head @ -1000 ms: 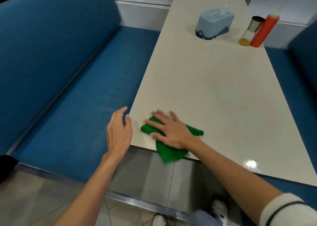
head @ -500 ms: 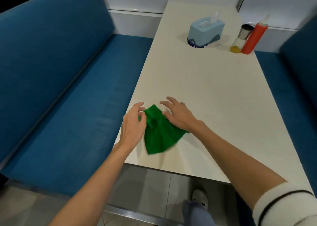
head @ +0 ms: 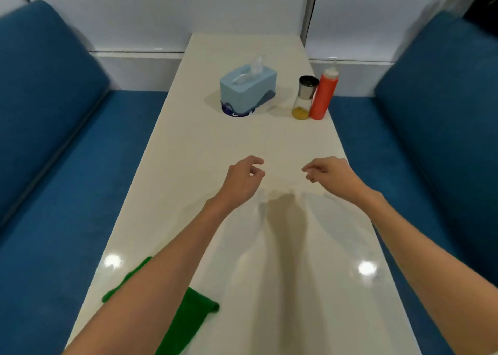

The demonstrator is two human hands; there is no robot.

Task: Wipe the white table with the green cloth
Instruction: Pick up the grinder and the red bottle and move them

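Blue bench seats (head: 67,182) flank the glossy white worktop (head: 242,144); both the left hand (head: 242,183) and right hand (head: 332,175) hover with fingers loosely curled, empty, well beyond the crumpled green cloth (head: 186,319) lying under the left forearm.

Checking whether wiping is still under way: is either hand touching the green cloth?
Apart. The head view shows left hand and right hand mid-table, green cloth near the edge.

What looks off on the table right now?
Only the green cloth: it lies crumpled at the white table's near-left edge under the left forearm, while both hands, left and right, hover empty mid-table.
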